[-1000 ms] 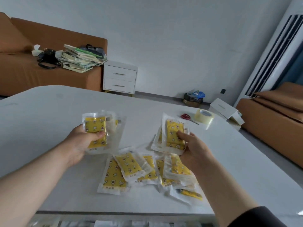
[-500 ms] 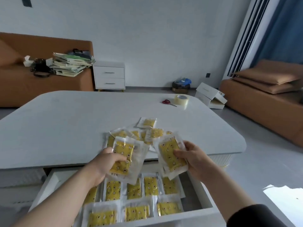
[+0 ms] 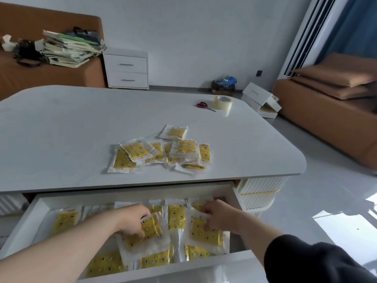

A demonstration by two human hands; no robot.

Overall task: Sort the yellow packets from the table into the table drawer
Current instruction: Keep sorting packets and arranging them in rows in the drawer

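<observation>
— Where are your hands?
— Both down in the open drawer (image 3: 122,196); my left hand (image 3: 130,220) pinches one yellow packet (image 3: 151,228) at seven o'clock; my right hand (image 3: 219,217) grips a second packet (image 3: 206,234) at five.
— And the rest?
— A pile (image 3: 163,154) on the table (image 3: 61,129), twelve o'clock.

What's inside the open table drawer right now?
Yellow packets lie in rows in the drawer; the left hand and right hand each hold one. Forearms cover whatever lies beneath them.

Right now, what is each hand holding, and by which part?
Left hand: a yellow packet, by its upper left side. Right hand: another packet, by its top edge. Both in the drawer.
</observation>
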